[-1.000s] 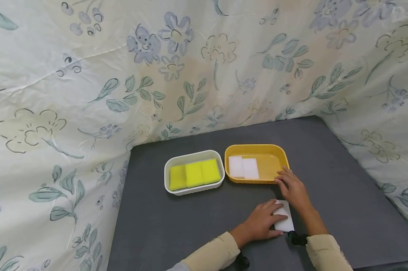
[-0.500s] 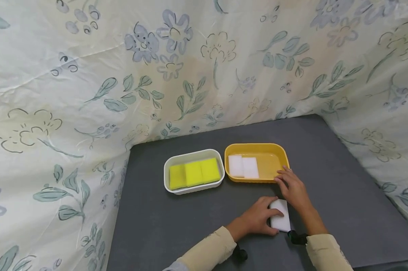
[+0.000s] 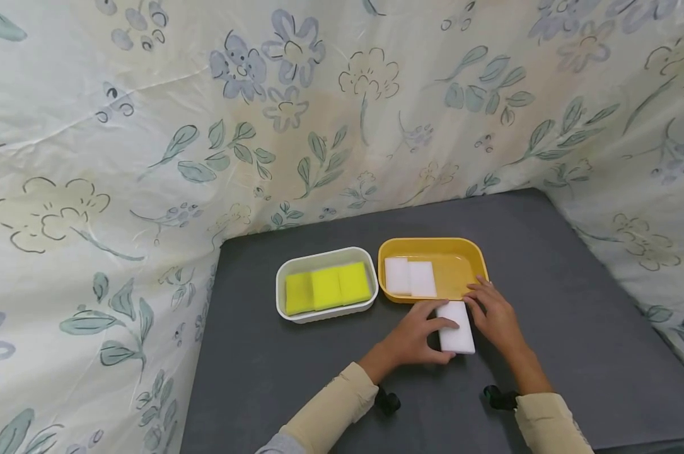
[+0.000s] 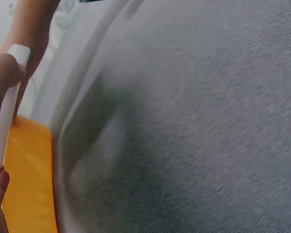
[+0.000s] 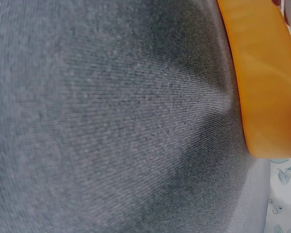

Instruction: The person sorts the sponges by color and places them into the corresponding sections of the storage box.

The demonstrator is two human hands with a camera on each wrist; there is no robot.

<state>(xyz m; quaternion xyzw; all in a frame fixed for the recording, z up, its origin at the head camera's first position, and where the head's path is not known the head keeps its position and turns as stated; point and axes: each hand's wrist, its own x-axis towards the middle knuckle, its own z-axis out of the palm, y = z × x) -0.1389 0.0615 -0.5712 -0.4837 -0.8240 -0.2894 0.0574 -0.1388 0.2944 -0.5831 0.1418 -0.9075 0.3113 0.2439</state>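
My left hand [image 3: 412,335] grips a white sponge block [image 3: 458,334] by its edges, thumb at the near end and fingers at the far end. The block is up close to the front rim of a yellow tray [image 3: 454,272]. In the left wrist view the sponge stands edge-on between thumb and fingers, beside the tray wall [image 4: 29,170]. My right hand [image 3: 496,317] holds the tray's front right corner, fingers over the rim and thumb in front. Two white sponges [image 3: 422,279] lie side by side in the tray's left half. The right wrist view shows mostly the tray's outer wall [image 5: 266,77].
A cream tray [image 3: 282,296] with three yellow sponges [image 3: 326,287] stands just left of the yellow tray. Both are on a dark grey tabletop [image 3: 273,391]. Floral fabric [image 3: 319,126] hangs behind and along the sides.
My left hand has tightened from lying over the white sponge on the table to gripping it, and has carried it up and forward to the yellow tray. The right hand stays at the tray corner.
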